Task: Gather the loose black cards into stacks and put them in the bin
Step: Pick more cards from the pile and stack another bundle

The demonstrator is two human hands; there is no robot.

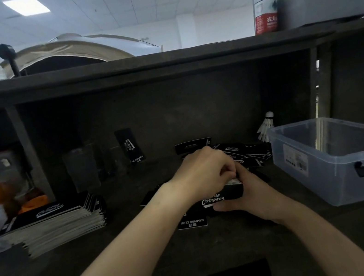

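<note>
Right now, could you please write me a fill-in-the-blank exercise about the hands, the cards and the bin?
1. The left hand and the right hand hold a small stack of ____ cards.
2. The bin stands to the ____ of both hands.
3. The big stack lies to the ____ of both hands.
4. The bottle has a ____ cap.

Missing words: black; right; left; red.
</note>
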